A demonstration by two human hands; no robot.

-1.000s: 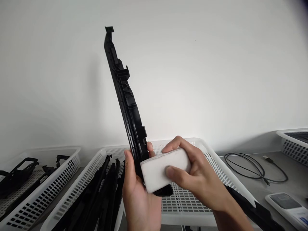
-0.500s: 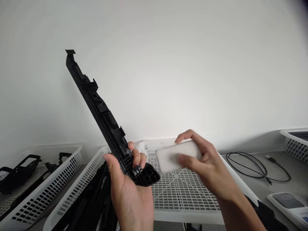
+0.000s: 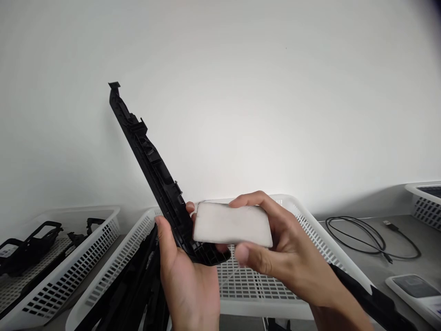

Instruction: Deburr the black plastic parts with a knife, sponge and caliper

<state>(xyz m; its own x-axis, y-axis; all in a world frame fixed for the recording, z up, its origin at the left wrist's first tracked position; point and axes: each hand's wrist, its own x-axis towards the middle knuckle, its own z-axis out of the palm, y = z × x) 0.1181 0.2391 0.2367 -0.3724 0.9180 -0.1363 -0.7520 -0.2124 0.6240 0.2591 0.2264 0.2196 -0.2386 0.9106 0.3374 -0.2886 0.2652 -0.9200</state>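
My left hand (image 3: 188,280) is wrapped round the lower end of a long black plastic trim piece (image 3: 151,168), which tilts up to the left and shows its ribbed, clipped side. In my right hand (image 3: 282,248) is a white rectangular sponge block (image 3: 232,224), gripped between the thumb below and the fingers above. The block's left end overlaps the lower end of the trim piece and hides part of it and some left fingers. Whether the two touch cannot be made out.
Beneath my hands stands a white mesh basket (image 3: 255,307); black parts (image 3: 127,285) lie at its left. Another white basket (image 3: 69,271) at far left holds black frames. To the right are a coiled USB cable (image 3: 358,234), a white device with a screen (image 3: 413,289) and another basket (image 3: 427,207).
My right hand has brought the white block left, over the lower end of the trim piece. The trim piece's upper end has shifted slightly right and down.
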